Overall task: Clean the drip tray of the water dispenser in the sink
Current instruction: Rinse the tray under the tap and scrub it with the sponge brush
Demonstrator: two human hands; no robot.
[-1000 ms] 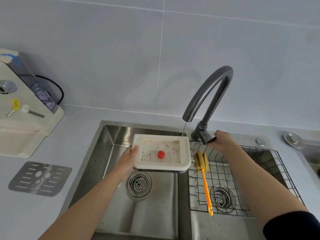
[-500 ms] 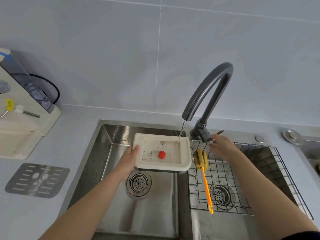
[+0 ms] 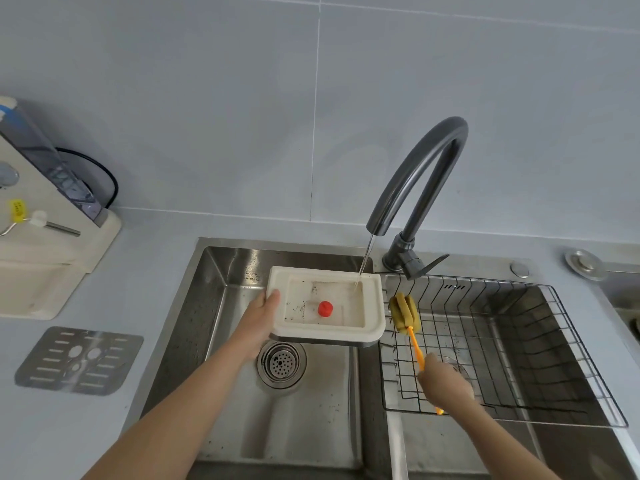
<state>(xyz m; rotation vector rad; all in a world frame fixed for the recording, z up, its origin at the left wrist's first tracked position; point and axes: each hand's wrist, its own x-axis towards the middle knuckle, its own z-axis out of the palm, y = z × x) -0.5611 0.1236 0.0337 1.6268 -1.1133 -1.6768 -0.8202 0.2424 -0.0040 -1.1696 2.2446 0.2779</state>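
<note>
The white drip tray [image 3: 325,306] is gripped at its near-left edge by the left hand [image 3: 258,318] and held above the sink basin [image 3: 214,306], beneath the faucet [image 3: 415,181], so the thin stream rinses its far corner. The right hand [image 3: 443,382] is closed around the sponge brush [image 3: 405,313] handle, apparently for scrubbing.

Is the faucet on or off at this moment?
On. A thin stream of water runs from the faucet spout into the back right corner of the white drip tray held by the left hand.
</note>
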